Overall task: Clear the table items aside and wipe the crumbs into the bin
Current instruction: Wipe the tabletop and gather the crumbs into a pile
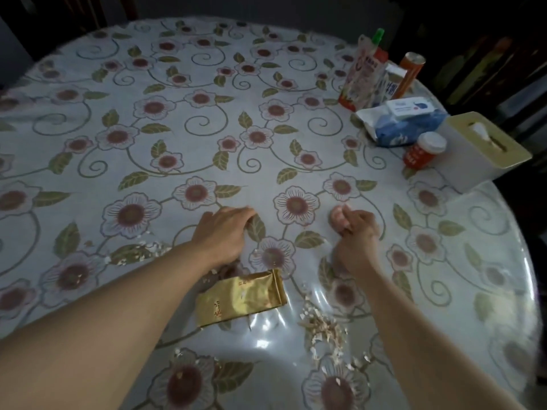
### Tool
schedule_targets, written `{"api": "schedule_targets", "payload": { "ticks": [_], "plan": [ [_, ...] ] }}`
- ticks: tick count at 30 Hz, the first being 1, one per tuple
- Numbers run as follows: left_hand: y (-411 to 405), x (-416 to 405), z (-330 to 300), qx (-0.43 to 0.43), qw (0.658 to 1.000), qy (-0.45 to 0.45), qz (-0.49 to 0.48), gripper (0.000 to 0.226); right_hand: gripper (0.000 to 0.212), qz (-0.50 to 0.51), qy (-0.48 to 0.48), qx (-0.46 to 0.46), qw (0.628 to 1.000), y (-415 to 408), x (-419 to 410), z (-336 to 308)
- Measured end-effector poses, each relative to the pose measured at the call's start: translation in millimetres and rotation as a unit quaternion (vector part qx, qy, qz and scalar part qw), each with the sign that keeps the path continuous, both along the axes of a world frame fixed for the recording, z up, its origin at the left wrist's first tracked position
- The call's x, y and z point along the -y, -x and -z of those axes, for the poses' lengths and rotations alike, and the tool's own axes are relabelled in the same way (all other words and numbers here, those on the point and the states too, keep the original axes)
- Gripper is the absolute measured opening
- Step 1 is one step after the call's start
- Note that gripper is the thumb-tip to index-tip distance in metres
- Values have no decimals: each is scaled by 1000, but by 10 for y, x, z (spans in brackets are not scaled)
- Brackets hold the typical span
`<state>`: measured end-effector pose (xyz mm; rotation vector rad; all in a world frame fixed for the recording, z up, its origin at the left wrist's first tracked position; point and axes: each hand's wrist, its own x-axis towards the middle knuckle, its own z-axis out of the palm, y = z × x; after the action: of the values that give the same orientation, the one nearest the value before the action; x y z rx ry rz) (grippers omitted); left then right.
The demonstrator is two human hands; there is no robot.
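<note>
A round table (pixel 207 119) wears a flowered plastic cloth. Pale crumbs (pixel 322 324) lie heaped near the front edge, and a second patch of crumbs (pixel 142 250) sits at the left. A gold foil packet (pixel 241 297) lies flat between my forearms. My left hand (pixel 225 232) rests palm down on the cloth just beyond the packet, its fingers lightly bent. To its right, my right hand (pixel 355 235) grips a small pinkish wad (pixel 337 216) that touches the cloth; I cannot tell what the wad is. No bin is in view.
At the back right edge stand a spouted drink pouch (pixel 365 69), an orange can (pixel 410 71), a blue wet-wipe pack (pixel 405 119), a small red jar with a white lid (pixel 424 152) and a white tissue box (pixel 485 149). Dark furniture surrounds the table.
</note>
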<state>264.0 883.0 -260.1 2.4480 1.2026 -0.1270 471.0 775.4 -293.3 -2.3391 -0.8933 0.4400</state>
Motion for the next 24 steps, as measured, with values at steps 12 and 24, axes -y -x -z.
{"api": "schedule_targets", "payload": {
  "ticks": [12,24],
  "plan": [
    [192,60,-198,-27,998,50,1,41,30,-146,-98,-199,964,1200,-28,-487],
    [339,600,13,-54,993,53,86,52,27,286,29,-55,956,706,1688,-217]
  ]
}}
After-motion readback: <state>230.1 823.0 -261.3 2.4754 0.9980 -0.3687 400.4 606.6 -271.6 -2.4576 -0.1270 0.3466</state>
